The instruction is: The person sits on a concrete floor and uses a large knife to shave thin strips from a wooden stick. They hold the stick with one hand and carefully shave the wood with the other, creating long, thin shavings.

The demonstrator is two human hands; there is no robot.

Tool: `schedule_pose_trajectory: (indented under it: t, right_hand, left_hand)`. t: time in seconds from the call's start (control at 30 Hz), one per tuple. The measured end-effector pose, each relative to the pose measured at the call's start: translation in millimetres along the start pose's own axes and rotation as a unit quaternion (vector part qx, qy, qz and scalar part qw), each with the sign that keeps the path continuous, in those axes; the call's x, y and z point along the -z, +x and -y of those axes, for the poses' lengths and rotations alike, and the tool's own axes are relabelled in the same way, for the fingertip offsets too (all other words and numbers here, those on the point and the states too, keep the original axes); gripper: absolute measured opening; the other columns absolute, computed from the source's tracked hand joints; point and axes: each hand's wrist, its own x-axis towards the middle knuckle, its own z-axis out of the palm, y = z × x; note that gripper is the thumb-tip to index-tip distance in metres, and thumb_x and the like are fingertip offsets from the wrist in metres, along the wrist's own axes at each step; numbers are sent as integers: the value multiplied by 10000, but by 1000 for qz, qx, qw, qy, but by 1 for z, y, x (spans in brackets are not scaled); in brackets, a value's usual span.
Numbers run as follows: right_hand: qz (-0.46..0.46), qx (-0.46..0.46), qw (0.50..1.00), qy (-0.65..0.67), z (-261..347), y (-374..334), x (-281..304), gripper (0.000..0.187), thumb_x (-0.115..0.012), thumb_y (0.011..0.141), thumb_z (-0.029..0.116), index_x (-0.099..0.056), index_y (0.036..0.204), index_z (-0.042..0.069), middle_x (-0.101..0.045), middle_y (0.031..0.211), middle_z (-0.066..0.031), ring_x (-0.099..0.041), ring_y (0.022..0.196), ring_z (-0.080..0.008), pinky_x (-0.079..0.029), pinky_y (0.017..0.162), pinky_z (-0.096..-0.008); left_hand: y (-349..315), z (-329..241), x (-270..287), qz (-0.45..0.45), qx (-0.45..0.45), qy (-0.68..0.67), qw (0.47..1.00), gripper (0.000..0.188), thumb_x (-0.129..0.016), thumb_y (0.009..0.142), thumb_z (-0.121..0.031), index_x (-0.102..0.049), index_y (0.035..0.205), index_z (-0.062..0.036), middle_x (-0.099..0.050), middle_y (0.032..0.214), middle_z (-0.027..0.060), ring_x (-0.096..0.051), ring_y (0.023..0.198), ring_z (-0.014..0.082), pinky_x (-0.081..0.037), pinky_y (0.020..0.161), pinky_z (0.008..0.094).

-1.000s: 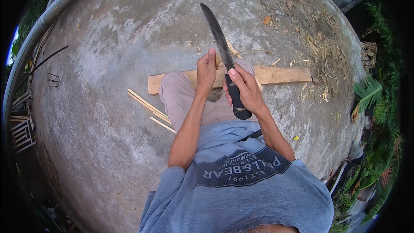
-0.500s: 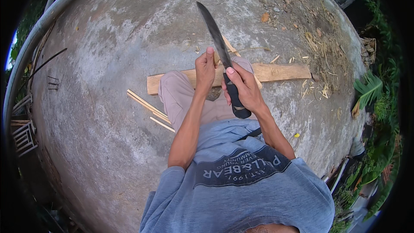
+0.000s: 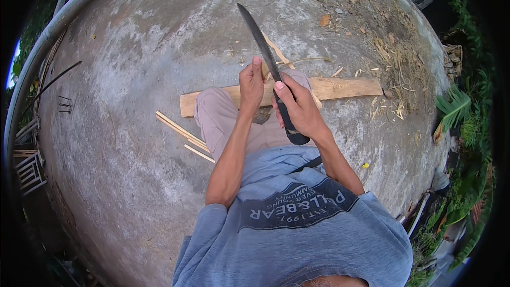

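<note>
My right hand (image 3: 303, 107) is wrapped round the black handle of a machete (image 3: 257, 32), thumb pressed along its top. The long dark blade points away from me and leans left. Beside it, my left hand (image 3: 251, 86) is closed with the thumb up, pinching a thin pale wooden strip (image 3: 265, 70) that lies against the blade. Most of this strip is hidden by the blade and the fingers. Past the blade, another light strip (image 3: 280, 55) slants down behind my right hand, and a thin curved sliver (image 3: 316, 59) reaches out to the right.
A wooden plank (image 3: 348, 87) lies crosswise on the concrete floor (image 3: 133, 191), beyond and partly under my legs. Several split strips (image 3: 180, 130) rest left of my knee. Shavings (image 3: 382, 53) and dry leaves litter the right side. A metal pipe (image 3: 48, 34) curves along the left.
The machete has shifted slightly, its tip swinging a little to the left. Both hands keep their grip and have barely moved.
</note>
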Motion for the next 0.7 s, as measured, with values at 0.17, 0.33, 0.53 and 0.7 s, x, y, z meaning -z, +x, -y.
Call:
schedule_pose_trajectory:
  t: [0.17,0.33,0.53,0.7]
  right_hand:
    - [-7,0,998,-60,6,1,1,480,-410,1103,362,-476,1443,31,-527,749,-27,-526,500,-96,-438,458,-255]
    - [-4,-16,997,-80,12,-4,4,514,-396,1090,314,-417,1528,46,-521,678,-39,-536,513,-117,-451,509,-296]
    - [-2,-12,995,-102,17,-2,9,520,-389,1092,329,-401,1543,70,-517,661,-40,-535,519,-125,-451,517,-312]
    - [2,-23,994,-109,14,1,11,526,-395,1090,338,-396,1541,68,-555,702,-76,-549,524,-142,-466,539,-328]
  left_hand:
    - [-2,1,-2,2,-3,-12,1000,617,-433,1086,-495,-540,697,-29,-455,633,-23,-397,618,80,-343,551,281]
    - [1,2,-4,10,-16,-19,1000,596,-433,1092,-476,-530,702,-36,-448,637,-24,-395,618,81,-345,553,281]
    - [3,-9,-9,7,-17,-44,999,581,-434,1094,-464,-540,711,-40,-456,637,-27,-396,611,76,-344,552,275]
    - [-5,13,-6,-16,17,-35,999,573,-437,1096,-451,-556,717,-37,-458,641,-30,-393,615,71,-341,557,269]
